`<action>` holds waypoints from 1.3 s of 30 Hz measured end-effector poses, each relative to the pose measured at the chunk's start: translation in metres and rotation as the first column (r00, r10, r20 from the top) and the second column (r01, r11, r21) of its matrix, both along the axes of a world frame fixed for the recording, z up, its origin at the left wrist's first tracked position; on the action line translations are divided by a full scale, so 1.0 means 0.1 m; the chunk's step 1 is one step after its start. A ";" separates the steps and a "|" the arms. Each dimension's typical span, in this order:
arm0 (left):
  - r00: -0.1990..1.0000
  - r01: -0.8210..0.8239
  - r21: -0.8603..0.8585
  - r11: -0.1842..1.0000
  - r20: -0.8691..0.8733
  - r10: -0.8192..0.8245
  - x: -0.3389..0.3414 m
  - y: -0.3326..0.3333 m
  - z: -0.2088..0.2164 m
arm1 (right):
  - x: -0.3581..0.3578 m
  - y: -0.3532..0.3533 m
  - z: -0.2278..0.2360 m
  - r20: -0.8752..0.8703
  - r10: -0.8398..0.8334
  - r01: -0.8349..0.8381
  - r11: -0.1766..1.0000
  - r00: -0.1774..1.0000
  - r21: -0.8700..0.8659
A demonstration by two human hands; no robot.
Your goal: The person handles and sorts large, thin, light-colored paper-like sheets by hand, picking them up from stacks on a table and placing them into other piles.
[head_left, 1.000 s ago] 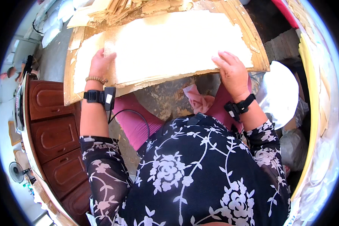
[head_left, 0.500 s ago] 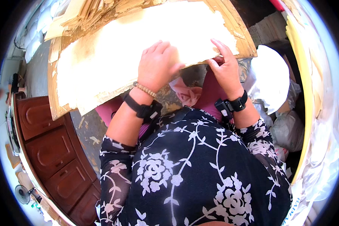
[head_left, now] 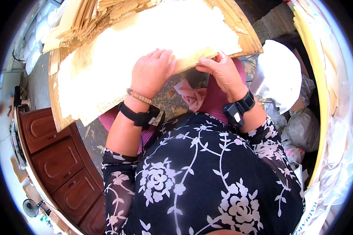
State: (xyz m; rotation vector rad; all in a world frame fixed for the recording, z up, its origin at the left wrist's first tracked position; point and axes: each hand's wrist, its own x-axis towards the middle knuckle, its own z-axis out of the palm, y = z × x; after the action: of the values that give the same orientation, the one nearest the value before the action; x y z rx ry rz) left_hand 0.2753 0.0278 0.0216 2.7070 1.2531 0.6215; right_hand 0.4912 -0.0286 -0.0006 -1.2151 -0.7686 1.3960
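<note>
A pale, thin sheet of wood veneer (head_left: 102, 58), washed out by bright light, covers much of the wooden board (head_left: 251, 43) in front of me. My left hand (head_left: 152, 70) rests palm down on its near part, fingers stretched forward and loosely together. Along the near edge a tan strip of veneer (head_left: 194, 58) shows between my hands. My right hand (head_left: 221, 72) pinches that edge between thumb and fingers, toward the board's right end. Whether the strip is loose or part of the sheet, I cannot tell.
A stack of veneer pieces (head_left: 86, 17) lies on the board's far left. Below hangs a pink cloth (head_left: 190, 96) near my knees. Brown wooden cabinet doors (head_left: 57, 156) stand at left. A white bag (head_left: 280, 74) and other filled bags (head_left: 304, 129) sit at right.
My right hand has moved left along the near edge and its fingers have closed on it. My left hand has shifted slightly left. The tan strip between them now shows more plainly.
</note>
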 end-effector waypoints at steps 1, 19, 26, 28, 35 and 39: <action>0.999 -0.041 -0.046 0.998 -0.003 0.041 0.01 -0.01 -0.02 | -0.01 0.01 0.00 -0.002 0.001 -0.001 1.000 1.000 0.001; 0.916 -0.359 -0.208 0.910 0.107 0.386 0.00 0.11 -0.06 | -0.05 0.09 -0.08 -0.151 -0.024 0.021 1.000 0.988 -0.022; 0.976 -0.130 0.076 0.989 0.183 0.115 0.13 -0.04 0.05 | -0.11 0.15 0.00 -0.126 -0.060 0.064 0.998 0.990 0.029; 0.992 -0.127 0.109 0.986 0.011 0.127 0.22 -0.12 0.16 | -0.16 0.17 0.03 -0.085 -0.090 0.093 0.995 0.992 0.034; 0.983 -0.172 0.173 0.970 -0.040 0.182 0.36 -0.11 0.03 | -0.23 0.20 0.07 0.102 -0.171 0.165 0.984 0.980 0.062; 0.982 -0.187 0.384 0.904 0.083 0.168 0.40 -0.01 -0.17 | -0.26 0.21 0.03 0.233 -0.157 0.129 0.983 0.960 0.132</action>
State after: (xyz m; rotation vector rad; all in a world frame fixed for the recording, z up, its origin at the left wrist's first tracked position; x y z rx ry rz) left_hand 0.3148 0.0266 0.0049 2.8769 1.5190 1.0580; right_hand 0.4652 -0.0081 0.0020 -1.3382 -0.8985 1.0822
